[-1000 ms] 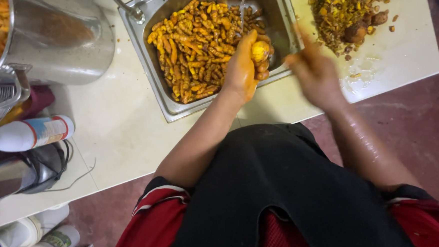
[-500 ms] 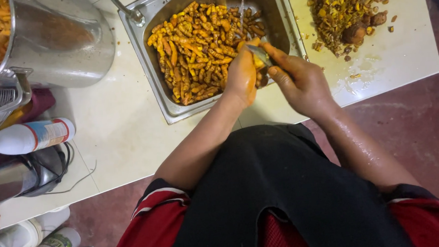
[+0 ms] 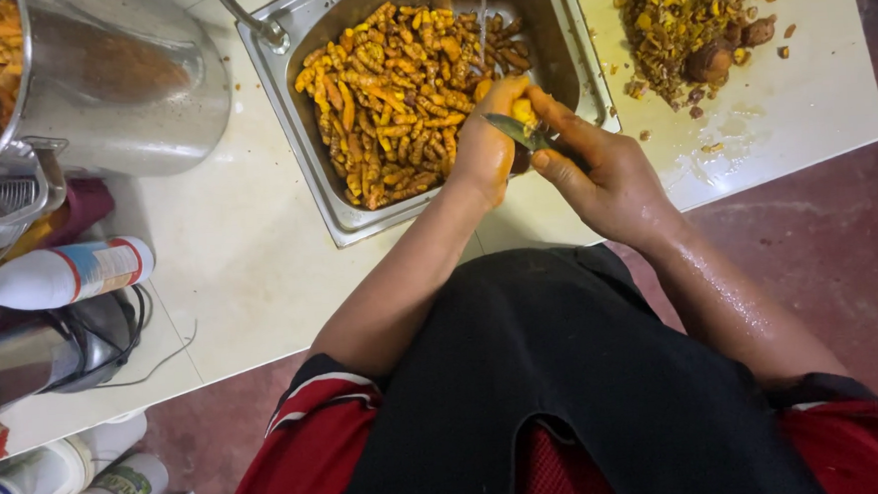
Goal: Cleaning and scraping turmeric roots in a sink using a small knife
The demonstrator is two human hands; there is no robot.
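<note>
Left hand (image 3: 484,154) closed around a yellow root piece (image 3: 522,109), held over the near edge of the steel sink (image 3: 296,104) full of orange roots. Right hand (image 3: 610,173) grips a knife (image 3: 513,131), blade touching the piece. Peel heap (image 3: 687,13) lies on the worktop (image 3: 229,258) beside the sink.

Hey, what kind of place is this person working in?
Most likely a kitchen prep area: a steel sink full of orange-yellow roots under a thin stream of water, a big steel pot on the counter, and a pile of peelings beside the sink.
</note>
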